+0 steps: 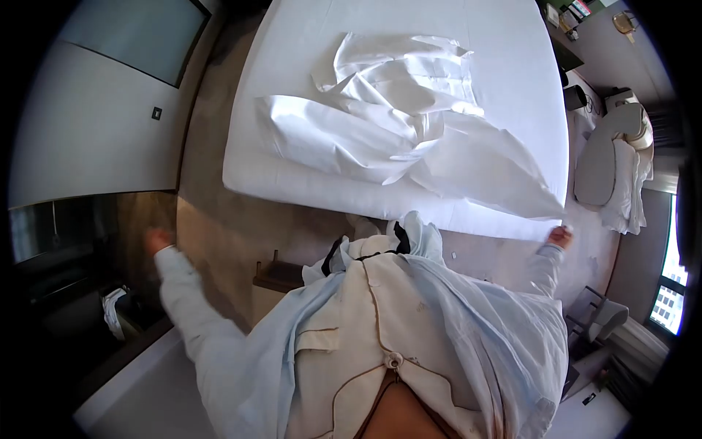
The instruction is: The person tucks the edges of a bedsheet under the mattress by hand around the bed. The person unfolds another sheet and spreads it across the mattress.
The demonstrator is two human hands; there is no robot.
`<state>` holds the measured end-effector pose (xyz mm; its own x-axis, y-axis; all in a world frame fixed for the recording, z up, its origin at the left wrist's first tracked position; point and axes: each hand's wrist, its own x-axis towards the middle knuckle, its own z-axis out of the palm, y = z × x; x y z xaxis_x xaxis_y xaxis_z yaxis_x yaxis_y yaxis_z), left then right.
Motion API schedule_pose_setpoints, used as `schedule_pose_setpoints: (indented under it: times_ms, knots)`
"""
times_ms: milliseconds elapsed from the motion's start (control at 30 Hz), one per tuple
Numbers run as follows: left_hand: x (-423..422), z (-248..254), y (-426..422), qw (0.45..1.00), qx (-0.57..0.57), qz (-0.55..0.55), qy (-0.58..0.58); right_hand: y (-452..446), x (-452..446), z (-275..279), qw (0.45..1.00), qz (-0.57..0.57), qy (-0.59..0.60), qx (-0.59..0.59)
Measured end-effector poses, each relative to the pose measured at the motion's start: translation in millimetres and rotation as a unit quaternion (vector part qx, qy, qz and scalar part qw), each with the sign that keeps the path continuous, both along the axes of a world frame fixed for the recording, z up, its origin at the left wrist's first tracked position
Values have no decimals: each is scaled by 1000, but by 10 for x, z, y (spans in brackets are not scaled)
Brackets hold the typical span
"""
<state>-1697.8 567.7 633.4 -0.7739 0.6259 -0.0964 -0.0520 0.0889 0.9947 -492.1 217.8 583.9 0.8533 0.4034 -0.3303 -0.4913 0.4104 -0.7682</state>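
Note:
A crumpled white sheet [380,102] lies in folds on the large bed [292,44], with one long corner drawn out to the right. At the bed's front right corner my right hand [561,236] is closed at the tip of that drawn-out corner, seemingly pinching it. My left hand [157,240] is stretched far out to the left, away from the bed and smeared by motion; no object shows in it. Pale blue fabric [468,322] hangs around my cream jacket [340,314].
A small wooden stand [281,274] is beside me on the left. Along the right wall are a rounded seat [603,164] with white bedding [625,186] on it, a dark bin [575,97] and a grey chair [607,320]. A white wall panel [95,132] borders the left aisle.

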Motion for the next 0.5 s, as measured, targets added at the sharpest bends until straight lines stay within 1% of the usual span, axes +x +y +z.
schedule_pose_setpoints:
  times_ms: [33, 67, 100, 133, 167, 200, 233, 300, 333, 367, 400, 433, 500]
  knots:
    - [370, -180, 20, 996, -31, -61, -57, 60, -99, -302, 983, 149, 102, -17]
    - [924, -197, 72, 973, -58, -117, -193, 259, -386, -497, 988, 108, 95, -59]
    - [1452, -293, 165, 973, -122, -71, -184, 553, -722, -529, 986, 20, 102, -129]
    - [1872, -316, 231, 964, -144, -106, -195, 708, -757, -660, 978, 70, 110, -160]
    - [2179, -335, 265, 960, -137, -152, -189, 976, -1017, -421, 966, 116, 115, -200]
    - [2442, -320, 296, 955, -127, -197, -183, 1121, -938, -501, 958, 179, 94, -204]
    - [2651, -280, 330, 950, -128, -232, -163, 1382, -1155, -254, 947, 153, 77, -271]
    - [3017, -190, 371, 940, -133, -287, -132, 1760, -1532, 265, 896, 240, 19, -373]
    - [3180, -168, 349, 935, -137, -303, -123, 1880, -1727, 473, 864, 300, -37, -402]
    - [3317, -178, 319, 932, -142, -309, -127, 1984, -1899, 600, 841, 352, -76, -404]
    - [3434, -233, 263, 928, -138, -311, -150, 2050, -1925, 528, 817, 421, -95, -382]
    - [3552, -320, 175, 925, -142, -306, -173, 2149, -2090, 546, 793, 448, -117, -395]
    - [3832, -520, -58, 922, -159, -287, -206, 2282, -2309, 360, 763, 515, -102, -378]
